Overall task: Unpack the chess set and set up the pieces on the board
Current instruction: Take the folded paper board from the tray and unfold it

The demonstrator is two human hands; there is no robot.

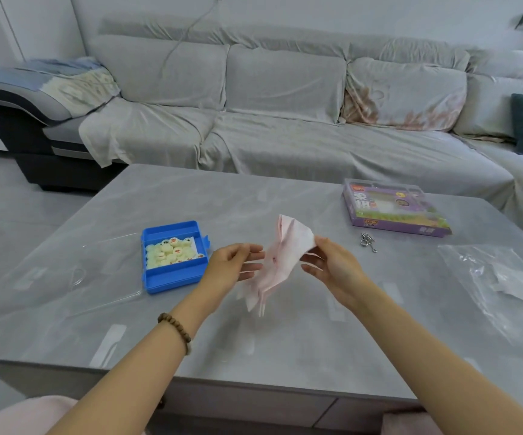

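Both forearms reach forward from the bottom edge of the head view, bare, the left one wearing a bracelet of brown wooden beads (176,328) at the wrist. Left hand (233,262) is held palm inward with fingers loosely spread; its fingertips meet the left edge of a folded paper board (274,262), though whether its grip is actually pinched on the sheet cannot be told. Right hand (332,266) has its grip closed on the paper's upper right corner, thumb on top. Thin and creased, the sheet is white with pink printing, partly unfolded, and hangs above the grey surface (254,350), its lower folds dangling free.

Left of the hands a blue plastic box (174,257) sits on the surface, open, holding a heap of round cream-coloured chess pieces (172,251) marked with red and dark characters too small to read. Just left of it lies a clear plastic lid (75,271), flat and nearly invisible.

Far right, a purple retail package (393,210) with a clear window bears large Chinese characters, blurred. Near its front edge lies a small metal wire puzzle (367,242). At the right edge is a crumpled clear plastic bag (501,277).

Smooth and stone-patterned, the surface is glossy. Behind it stands a sofa (285,98) draped in wrinkled grey cloth.
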